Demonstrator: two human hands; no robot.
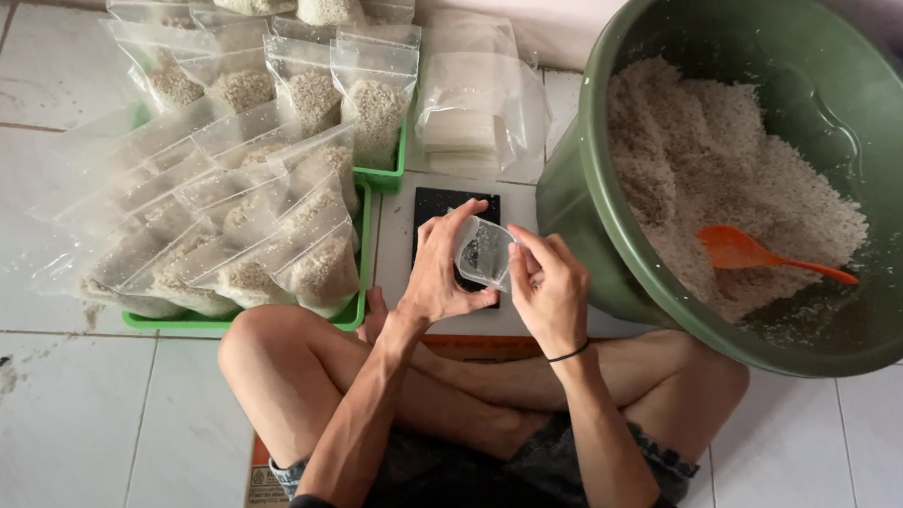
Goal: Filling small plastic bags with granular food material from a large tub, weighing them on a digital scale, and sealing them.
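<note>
Both hands pinch an empty clear plastic bag (483, 251) above a black scale (454, 209) on the tiled floor (57, 418): left hand (440, 269) at its left edge, right hand (551, 286) at its right. A green tub (609, 178) of rice, with an orange scoop (762, 255), stands right; filled bags (271, 240) lie in a green tray (174, 322) left.

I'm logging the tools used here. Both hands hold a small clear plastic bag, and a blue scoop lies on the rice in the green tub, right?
Not quite: the scoop is orange, not blue, as the head view shows. The rest holds: the left hand and right hand hold a small clear plastic bag, and the scoop lies on the rice in the green tub.
</note>
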